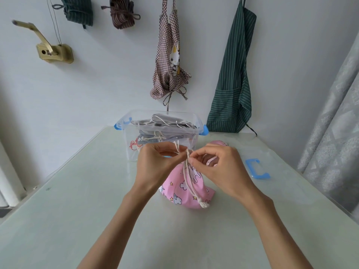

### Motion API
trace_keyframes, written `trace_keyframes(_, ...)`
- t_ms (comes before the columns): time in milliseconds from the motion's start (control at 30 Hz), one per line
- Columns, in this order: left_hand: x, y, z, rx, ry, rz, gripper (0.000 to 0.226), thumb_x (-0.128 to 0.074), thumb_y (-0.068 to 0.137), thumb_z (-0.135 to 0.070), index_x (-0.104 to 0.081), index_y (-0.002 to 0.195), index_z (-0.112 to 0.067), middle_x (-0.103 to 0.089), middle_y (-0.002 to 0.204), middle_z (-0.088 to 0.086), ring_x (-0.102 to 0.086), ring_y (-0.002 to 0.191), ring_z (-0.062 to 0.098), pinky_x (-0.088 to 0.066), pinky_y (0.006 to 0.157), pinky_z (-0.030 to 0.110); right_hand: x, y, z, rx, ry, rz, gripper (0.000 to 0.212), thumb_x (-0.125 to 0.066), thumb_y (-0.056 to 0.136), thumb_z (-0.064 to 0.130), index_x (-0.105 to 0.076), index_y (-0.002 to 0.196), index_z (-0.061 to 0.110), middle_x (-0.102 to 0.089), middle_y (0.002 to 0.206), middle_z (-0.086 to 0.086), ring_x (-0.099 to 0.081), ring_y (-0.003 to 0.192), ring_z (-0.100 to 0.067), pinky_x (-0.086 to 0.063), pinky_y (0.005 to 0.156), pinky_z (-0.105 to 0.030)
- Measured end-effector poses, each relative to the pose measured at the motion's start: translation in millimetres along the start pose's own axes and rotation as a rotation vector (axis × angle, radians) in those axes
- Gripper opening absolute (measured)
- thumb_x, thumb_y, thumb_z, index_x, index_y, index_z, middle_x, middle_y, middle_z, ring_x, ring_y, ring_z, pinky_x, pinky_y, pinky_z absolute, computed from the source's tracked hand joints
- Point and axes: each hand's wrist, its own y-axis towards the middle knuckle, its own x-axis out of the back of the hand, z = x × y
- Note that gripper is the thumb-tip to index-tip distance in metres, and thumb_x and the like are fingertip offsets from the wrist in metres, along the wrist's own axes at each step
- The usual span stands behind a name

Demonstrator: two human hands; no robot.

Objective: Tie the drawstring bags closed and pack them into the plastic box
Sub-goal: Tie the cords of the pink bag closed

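Observation:
A pink drawstring bag point(184, 191) with a cartoon print stands on the pale green table point(77, 210) in front of me. Its cream drawstring point(187, 171) runs up from a knotted end near the bag's base to my fingers. My left hand point(157, 162) pinches the cord from the left and my right hand point(217, 164) pinches it from the right, just above the bag's gathered neck. Behind them stands the clear plastic box point(134, 144) with blue latches, holding several tied bags, grey on top. Another pink bag point(219, 143) peeks out behind my right hand.
The box's clear lid with a blue handle point(257, 168) lies flat on the table to the right. Aprons hang on the white wall behind: a checked one point(171, 61) and a green striped one point(233, 84). A grey curtain point(334, 133) borders the right side.

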Motion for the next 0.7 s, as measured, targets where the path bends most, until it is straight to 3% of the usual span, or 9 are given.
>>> trace_keyframes(100, 2.3, -0.2, 0.3, -0.043, 0.111, -0.060, 0.011, -0.082, 0.064, -0.037, -0.075, 0.066, -0.030, -0.072, 0.069, -0.017, -0.064, 0.061, 0.002, -0.055, 0.066, 0.030, 7.1, 1.6, 0.7, -0.263, 0.280, 0.058, 0.005, -0.069, 0.083, 0.021, -0.074, 0.082, 0.021, -0.072, 0.070, 0.011, -0.066, 0.062, -0.005, -0.045, 0.052, -0.012)
trace_keyframes(200, -0.9, -1.4, 1.0, -0.089, 0.167, -0.059, 0.011, -0.082, 0.065, -0.037, -0.073, 0.063, -0.032, -0.069, 0.065, -0.019, -0.059, 0.057, 0.000, -0.051, 0.060, 0.027, 10.2, 0.8, -3.2, -0.543, 0.487, 0.171, 0.016, -0.065, 0.085, 0.028, -0.069, 0.095, 0.016, -0.074, 0.079, 0.006, -0.065, 0.062, -0.007, -0.045, 0.051, -0.015)
trace_keyframes(300, -2.9, -2.6, 4.5, -0.119, 0.159, -0.037, 0.011, -0.084, 0.066, -0.033, -0.073, 0.064, -0.034, -0.069, 0.064, -0.019, -0.059, 0.057, -0.001, -0.051, 0.059, 0.027, 5.7, -0.7, -6.6, -0.649, 0.636, 0.294, 0.021, -0.063, 0.086, 0.027, -0.071, 0.103, 0.017, -0.069, 0.079, 0.011, -0.060, 0.060, -0.003, -0.043, 0.048, -0.013)
trace_keyframes(400, -1.8, -2.6, 7.8, -0.120, 0.147, -0.014, 0.009, -0.083, 0.066, -0.035, -0.075, 0.068, -0.035, -0.071, 0.066, -0.018, -0.064, 0.060, -0.003, -0.054, 0.060, 0.028, 1.9, -1.3, -8.5, -0.675, 0.722, 0.278, 0.023, -0.068, 0.077, 0.027, -0.073, 0.098, 0.017, -0.070, 0.077, 0.009, -0.060, 0.058, -0.002, -0.043, 0.047, -0.011)
trace_keyframes(533, 0.4, -0.4, 9.3, -0.067, 0.118, 0.067, 0.011, -0.079, 0.067, -0.043, -0.076, 0.076, -0.039, -0.074, 0.074, -0.017, -0.069, 0.071, -0.002, -0.058, 0.072, 0.038, -0.7, -0.7, -11.9, -0.668, 0.635, 0.117, 0.030, -0.075, 0.062, 0.033, -0.076, 0.088, 0.017, -0.073, 0.076, 0.006, -0.065, 0.061, -0.002, -0.044, 0.051, -0.010)
trace_keyframes(633, 4.7, 1.5, 7.9, -0.046, 0.214, 0.072, 0.020, -0.069, 0.066, -0.060, -0.073, 0.077, -0.044, -0.072, 0.073, -0.024, -0.067, 0.073, -0.007, -0.056, 0.075, 0.036, 4.4, 1.9, -14.2, -0.496, 0.452, -0.064, 0.003, -0.074, 0.076, 0.023, -0.075, 0.079, 0.021, -0.074, 0.071, 0.005, -0.065, 0.060, -0.003, -0.046, 0.052, -0.012)
trace_keyframes(700, 11.3, 5.3, 7.9, -0.054, 0.293, 0.055, 0.016, -0.069, 0.072, -0.055, -0.073, 0.073, -0.040, -0.069, 0.071, -0.030, -0.065, 0.071, -0.009, -0.055, 0.074, 0.034, 12.8, 2.7, -16.3, -0.317, 0.230, -0.152, 0.007, -0.073, 0.080, 0.022, -0.073, 0.075, 0.026, -0.072, 0.071, 0.006, -0.062, 0.060, -0.001, -0.048, 0.057, -0.012)
